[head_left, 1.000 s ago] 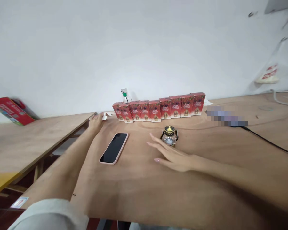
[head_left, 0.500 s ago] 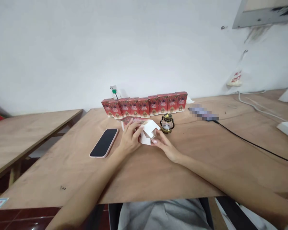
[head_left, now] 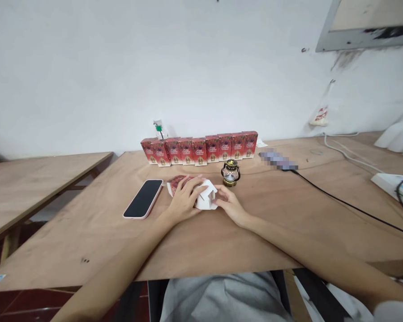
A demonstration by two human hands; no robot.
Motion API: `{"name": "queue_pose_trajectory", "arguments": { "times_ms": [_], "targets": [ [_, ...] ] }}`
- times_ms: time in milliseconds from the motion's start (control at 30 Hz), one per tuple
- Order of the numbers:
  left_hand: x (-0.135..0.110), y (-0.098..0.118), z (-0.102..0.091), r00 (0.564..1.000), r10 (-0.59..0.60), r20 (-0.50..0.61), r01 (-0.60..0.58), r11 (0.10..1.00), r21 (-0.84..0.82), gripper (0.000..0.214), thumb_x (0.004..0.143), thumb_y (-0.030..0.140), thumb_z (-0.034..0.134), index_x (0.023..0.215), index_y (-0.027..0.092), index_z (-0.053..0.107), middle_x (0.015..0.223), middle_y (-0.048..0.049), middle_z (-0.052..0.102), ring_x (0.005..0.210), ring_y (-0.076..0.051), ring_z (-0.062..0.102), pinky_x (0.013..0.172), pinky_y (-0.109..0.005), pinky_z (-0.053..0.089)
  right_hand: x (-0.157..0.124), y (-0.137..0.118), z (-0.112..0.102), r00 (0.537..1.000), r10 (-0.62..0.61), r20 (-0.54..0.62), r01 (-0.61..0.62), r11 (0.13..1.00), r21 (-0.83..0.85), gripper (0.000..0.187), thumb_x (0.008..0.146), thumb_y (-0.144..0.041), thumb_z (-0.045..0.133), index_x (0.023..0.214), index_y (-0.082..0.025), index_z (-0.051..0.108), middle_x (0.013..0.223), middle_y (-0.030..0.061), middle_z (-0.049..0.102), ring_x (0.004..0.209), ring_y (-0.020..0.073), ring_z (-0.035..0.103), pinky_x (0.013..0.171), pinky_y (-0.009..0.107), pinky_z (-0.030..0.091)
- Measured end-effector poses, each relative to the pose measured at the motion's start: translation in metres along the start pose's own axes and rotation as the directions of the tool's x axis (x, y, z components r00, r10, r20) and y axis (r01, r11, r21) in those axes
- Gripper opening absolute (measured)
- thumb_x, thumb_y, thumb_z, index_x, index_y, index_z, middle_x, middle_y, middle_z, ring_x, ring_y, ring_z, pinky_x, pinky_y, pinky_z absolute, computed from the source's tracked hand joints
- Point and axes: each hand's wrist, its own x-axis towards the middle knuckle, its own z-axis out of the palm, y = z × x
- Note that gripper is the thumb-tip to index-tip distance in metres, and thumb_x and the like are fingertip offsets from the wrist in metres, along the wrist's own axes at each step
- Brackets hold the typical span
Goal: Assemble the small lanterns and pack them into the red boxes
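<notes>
A red printed box (head_left: pixel 177 183) lies on its side in front of me, its white end flaps (head_left: pixel 206 195) pointing right. My left hand (head_left: pixel 185 199) is wrapped over the box from above and grips it. At the flap end, my right hand (head_left: pixel 231 206) has its fingers closed on the white cardboard; the fingertips are partly hidden behind the flaps. Just beyond my right hand stands a small brass-coloured lantern (head_left: pixel 230 173) with a clear body, upright and untouched.
A row of several red boxes (head_left: pixel 199 151) stands near the wall, with a clear pump bottle (head_left: pixel 159 129) behind. A phone (head_left: pixel 143 199) lies to the left. Rightward are a blurred-out object (head_left: pixel 278 161) with a black cable (head_left: pixel 339 200) and a white box (head_left: pixel 394 188).
The white flaps, spread wide before, are now folded closer in at the box's end. My left hand lies flatter over the box. The view has shifted slightly.
</notes>
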Motion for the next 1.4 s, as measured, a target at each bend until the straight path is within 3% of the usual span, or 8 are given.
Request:
{"name": "queue_pose_trajectory", "arguments": {
  "times_ms": [100, 200, 533, 700, 800, 1000, 1167, 1400],
  "targets": [
    [0.001, 0.004, -0.003, 0.996, -0.017, 0.088, 0.019, 0.999, -0.027, 0.062, 0.079, 0.042, 0.058, 0.133, 0.020, 0.039, 0.134, -0.0188, 0.048, 0.129, -0.031, 0.042, 0.110, -0.055, 0.018, 0.004, 0.003, -0.003, 0.995, -0.021, -0.095, 0.017, 0.999, -0.039, 0.024, 0.070, -0.025, 0.057, 0.093, -0.022, 0.059, 0.095, 0.0012, 0.066, 0.097, 0.0190, 0.059, 0.086, 0.032, 0.046],
    [0.002, 0.008, -0.004, 0.989, 0.012, 0.148, -0.006, 0.999, -0.037, 0.049, 0.082, 0.044, 0.055, 0.128, 0.026, 0.048, 0.140, -0.0167, 0.043, 0.132, -0.031, 0.039, 0.110, -0.057, 0.015, 0.007, 0.005, -0.006, 0.986, -0.010, -0.167, 0.004, 0.999, -0.034, 0.020, 0.073, -0.030, 0.055, 0.090, -0.021, 0.060, 0.087, 0.0012, 0.067, 0.085, 0.0182, 0.061, 0.078, 0.031, 0.047],
    [0.005, 0.008, -0.004, 0.994, 0.026, 0.103, -0.019, 0.997, -0.072, 0.026, 0.084, 0.036, 0.055, 0.104, 0.021, 0.063, 0.134, -0.0174, 0.048, 0.127, -0.026, 0.044, 0.108, -0.053, 0.024, 0.008, 0.005, -0.010, 0.971, 0.111, -0.211, -0.078, 0.985, 0.157, 0.026, 0.067, -0.039, 0.065, 0.086, -0.020, 0.064, 0.089, 0.0018, 0.068, 0.080, 0.0184, 0.062, 0.070, 0.031, 0.049],
    [0.004, 0.009, -0.003, 0.999, 0.000, 0.043, 0.003, 0.997, -0.083, 0.023, 0.085, 0.034, 0.055, 0.100, 0.019, 0.063, 0.130, -0.0171, 0.051, 0.122, -0.025, 0.048, 0.107, -0.050, 0.027, 0.009, 0.006, -0.011, 0.986, 0.050, -0.160, -0.036, 0.995, 0.093, 0.024, 0.068, -0.034, 0.066, 0.088, -0.021, 0.065, 0.093, 0.0026, 0.069, 0.090, 0.0197, 0.064, 0.079, 0.033, 0.050],
    [0.004, 0.008, -0.004, 0.999, -0.032, 0.003, 0.032, 0.997, -0.068, 0.035, 0.085, 0.034, 0.055, 0.116, 0.019, 0.057, 0.129, -0.0171, 0.052, 0.121, -0.025, 0.049, 0.105, -0.046, 0.030, 0.008, 0.009, -0.011, 0.994, -0.046, -0.096, 0.048, 0.999, 0.018, 0.026, 0.066, -0.028, 0.070, 0.090, -0.021, 0.064, 0.097, 0.0031, 0.070, 0.096, 0.0196, 0.064, 0.086, 0.034, 0.049],
    [0.001, 0.000, -0.005, 0.993, -0.004, 0.121, 0.002, 1.000, 0.020, 0.053, 0.084, 0.042, 0.053, 0.135, 0.025, 0.045, 0.138, -0.0157, 0.045, 0.127, -0.030, 0.042, 0.108, -0.053, 0.020, 0.001, 0.009, -0.010, 0.993, -0.114, 0.030, 0.117, 0.983, -0.143, 0.029, 0.072, -0.023, 0.065, 0.101, -0.022, 0.063, 0.109, 0.0049, 0.067, 0.096, 0.0187, 0.064, 0.085, 0.035, 0.052],
    [-0.002, -0.010, -0.002, 0.992, 0.046, 0.119, -0.056, 0.995, 0.087, 0.048, 0.086, 0.046, 0.053, 0.131, 0.031, 0.051, 0.117, -0.0102, 0.058, 0.117, -0.027, 0.048, 0.108, -0.054, 0.020, -0.004, 0.003, -0.007, 0.965, -0.222, 0.138, 0.244, 0.953, -0.177, 0.035, 0.074, -0.017, 0.062, 0.109, -0.024, 0.058, 0.131, 0.0066, 0.053, 0.118, 0.0194, 0.053, 0.093, 0.033, 0.049],
    [0.000, -0.010, -0.005, 0.998, 0.052, -0.038, -0.050, 0.997, 0.062, 0.032, 0.083, 0.044, 0.059, 0.110, 0.028, 0.066, 0.115, -0.0104, 0.058, 0.110, -0.023, 0.052, 0.105, -0.051, 0.030, -0.007, 0.001, -0.006, 0.973, -0.224, 0.061, 0.227, 0.972, -0.065, 0.018, 0.076, -0.021, 0.062, 0.091, -0.024, 0.054, 0.121, 0.0051, 0.051, 0.107, 0.0176, 0.057, 0.092, 0.034, 0.046]
  ]
}}
